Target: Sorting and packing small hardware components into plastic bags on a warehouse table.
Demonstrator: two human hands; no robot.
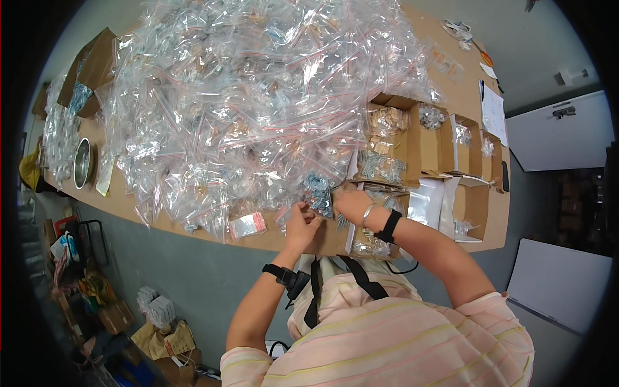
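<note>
My left hand [302, 227] is at the table's front edge, fingers curled beside a small pile of blue-grey metal parts [317, 191]. Its fingertips come together, but anything between them is too small to make out. My right hand [354, 206] bends over the right side of this pile, next to an open cardboard box [349, 244]. Those fingers are closed, and whatever they grip is hidden. Long thin metal pieces [342, 222] lie between the two hands. Clear zip bags [258, 145] with red seal lines are heaped behind and left of the pile.
At right stand several open cardboard boxes [469, 197] with wooden pieces [387, 121] and bagged hardware [431, 117]. A stack of small red-edged bags [247, 226] lies at the front edge. A metal bowl [82, 163] and a tilted carton [97, 61] are at far left.
</note>
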